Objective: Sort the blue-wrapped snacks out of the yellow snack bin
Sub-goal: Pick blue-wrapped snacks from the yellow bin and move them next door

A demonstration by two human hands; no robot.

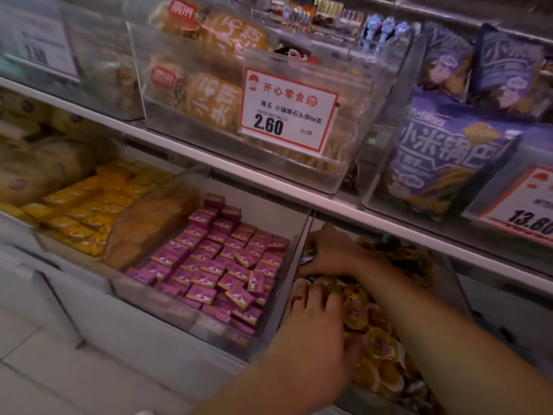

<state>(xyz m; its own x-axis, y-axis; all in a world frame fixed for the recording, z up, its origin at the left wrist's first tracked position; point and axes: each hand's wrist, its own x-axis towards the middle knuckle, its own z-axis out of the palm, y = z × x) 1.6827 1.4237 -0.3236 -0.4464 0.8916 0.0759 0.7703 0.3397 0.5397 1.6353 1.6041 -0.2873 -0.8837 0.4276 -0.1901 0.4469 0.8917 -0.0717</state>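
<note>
Head view took in a shop shelf (269,181) running across the frame, with clear bins above and below it. On the upper level stood a bin of orange bagged biscuits (215,85) carrying a price card (288,110) marked 2.60, and to its right purple bags (443,157). Below, from left to right, lay a bin of yellow boxes (86,211), a bin of pink boxes (221,262), and the yellow snack bin (386,339) filled with small round yellow-wrapped snacks. Both hands were down in that last bin, near its left wall. The left hand (317,322) lay palm-down on the yellow wrappers with fingers spread and fairly straight, its grip released; a ring showed on one finger. The right hand (332,253) was farther back, its fingers curled onto something at the bin's left edge. A sliver of a blue-wrapped snack (306,260) showed under those fingers, though blur kept me from telling whether the grip truly held it.
</note>
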